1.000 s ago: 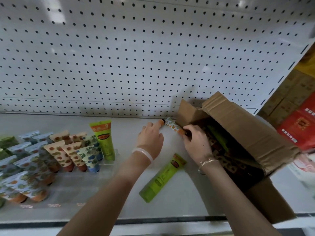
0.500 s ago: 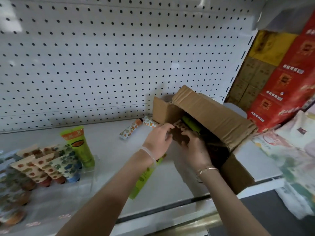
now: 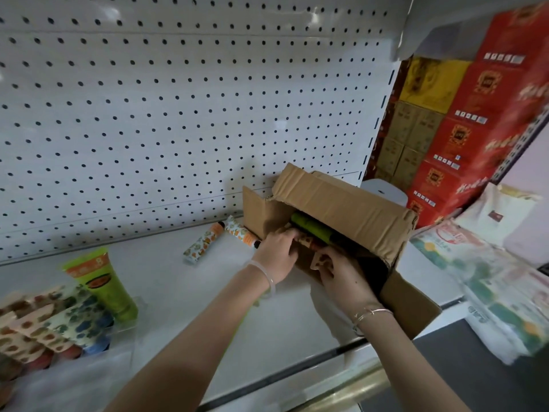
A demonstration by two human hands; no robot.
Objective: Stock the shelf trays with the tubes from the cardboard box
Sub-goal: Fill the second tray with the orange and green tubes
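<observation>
Both hands deeper in box

Both bare forearms reach forward and upward from the lower edge of the view, converging toward the middle. The left hand lies palm down, its fingers curled forward with the tips hidden. A pale bangle circles the left wrist. The right hand sits just beside and slightly nearer than the left fingers, back of the hand up, fingers bent. Thin bracelets ring the right wrist.
</observation>
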